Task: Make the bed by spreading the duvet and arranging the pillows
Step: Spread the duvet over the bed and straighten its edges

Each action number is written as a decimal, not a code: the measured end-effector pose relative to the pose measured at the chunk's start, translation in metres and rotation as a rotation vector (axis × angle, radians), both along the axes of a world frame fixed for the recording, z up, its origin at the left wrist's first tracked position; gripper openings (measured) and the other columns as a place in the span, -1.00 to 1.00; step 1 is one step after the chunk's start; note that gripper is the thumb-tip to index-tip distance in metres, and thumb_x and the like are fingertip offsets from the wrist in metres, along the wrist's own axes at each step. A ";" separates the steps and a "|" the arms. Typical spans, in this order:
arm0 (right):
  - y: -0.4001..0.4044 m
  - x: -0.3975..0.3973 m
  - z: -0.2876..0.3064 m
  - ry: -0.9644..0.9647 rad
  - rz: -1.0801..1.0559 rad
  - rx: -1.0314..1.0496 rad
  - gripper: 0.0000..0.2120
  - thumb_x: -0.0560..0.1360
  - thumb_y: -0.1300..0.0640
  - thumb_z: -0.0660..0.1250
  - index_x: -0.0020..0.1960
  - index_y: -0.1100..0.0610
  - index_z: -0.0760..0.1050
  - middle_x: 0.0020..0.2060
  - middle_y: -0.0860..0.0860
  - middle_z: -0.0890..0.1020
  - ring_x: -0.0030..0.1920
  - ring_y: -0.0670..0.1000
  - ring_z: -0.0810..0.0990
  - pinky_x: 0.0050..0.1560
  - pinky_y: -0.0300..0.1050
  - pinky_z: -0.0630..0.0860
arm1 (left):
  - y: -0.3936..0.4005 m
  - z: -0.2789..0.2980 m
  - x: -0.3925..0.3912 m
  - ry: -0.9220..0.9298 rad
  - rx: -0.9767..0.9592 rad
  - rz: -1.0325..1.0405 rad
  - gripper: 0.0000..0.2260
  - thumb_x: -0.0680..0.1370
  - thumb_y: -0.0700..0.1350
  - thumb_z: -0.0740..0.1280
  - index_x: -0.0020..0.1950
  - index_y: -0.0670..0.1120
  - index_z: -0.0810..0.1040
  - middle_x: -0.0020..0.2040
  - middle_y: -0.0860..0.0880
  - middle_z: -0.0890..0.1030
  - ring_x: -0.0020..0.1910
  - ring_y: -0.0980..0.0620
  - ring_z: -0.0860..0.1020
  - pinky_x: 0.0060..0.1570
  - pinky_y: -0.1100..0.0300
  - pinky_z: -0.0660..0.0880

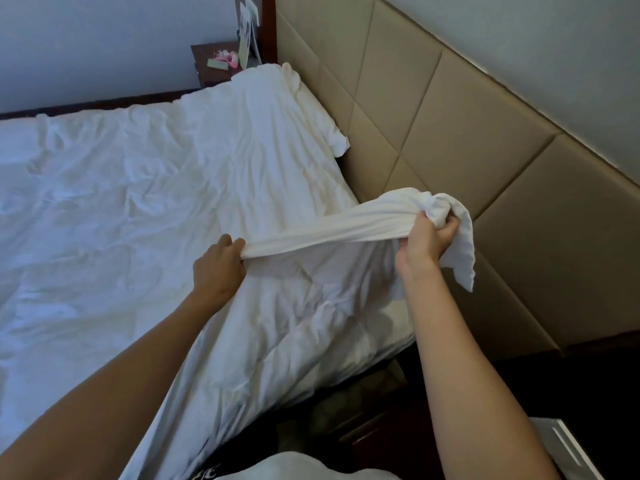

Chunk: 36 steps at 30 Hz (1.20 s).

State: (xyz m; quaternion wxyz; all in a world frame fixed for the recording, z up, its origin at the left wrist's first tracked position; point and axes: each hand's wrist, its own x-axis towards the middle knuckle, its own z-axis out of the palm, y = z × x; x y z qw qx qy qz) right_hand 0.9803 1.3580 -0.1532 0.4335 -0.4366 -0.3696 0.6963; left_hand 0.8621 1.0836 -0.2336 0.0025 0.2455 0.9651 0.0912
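Duvet (138, 209) edge is bunched near the headboard (450, 140). Left hand (218, 268) and right hand (427, 237) both grip it. Best pull it flat and even.

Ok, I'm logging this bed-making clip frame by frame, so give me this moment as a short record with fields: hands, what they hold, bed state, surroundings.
left hand: left hand grips the gathered duvet edge
right hand: right hand grips the bunched corner of the same edge, raised near the headboard
duvet: duvet is white, wrinkled, covers the bed; held edge stretched between the hands
pillows: none clearly visible
far side: nightstand with small items, too blurred to identify
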 end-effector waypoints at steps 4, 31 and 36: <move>0.009 -0.072 -0.002 0.004 -0.030 0.000 -0.87 0.54 0.08 0.30 -0.02 -0.17 0.48 0.04 -0.07 0.64 0.12 0.02 0.63 0.19 0.14 0.58 | 0.004 0.003 -0.080 0.025 -0.105 -0.027 -0.90 0.45 -0.31 0.28 -0.07 -0.17 0.47 -0.15 -0.12 0.47 -0.35 -0.18 0.48 -0.40 0.10 0.31; 0.090 -0.271 -0.215 -0.696 0.845 -0.154 -0.73 0.56 0.30 0.20 0.22 0.15 0.49 -0.10 0.10 0.61 -0.24 0.00 0.61 -0.20 -0.07 0.60 | 0.101 -0.130 -0.264 -0.701 -0.224 0.099 -0.57 0.56 -0.16 0.33 0.40 -0.22 0.38 0.35 -0.28 0.45 0.35 -0.18 0.42 0.25 0.17 0.30; 0.053 -0.224 -0.248 -0.881 1.017 -0.139 -0.78 0.54 0.32 0.16 0.08 0.18 0.53 -0.05 0.13 0.64 -0.23 0.05 0.64 -0.17 -0.07 0.61 | 0.032 -0.143 -0.218 -0.844 -0.283 0.214 -0.69 0.54 -0.18 0.28 0.28 -0.19 0.50 0.34 -0.16 0.50 0.32 -0.12 0.45 0.27 0.18 0.34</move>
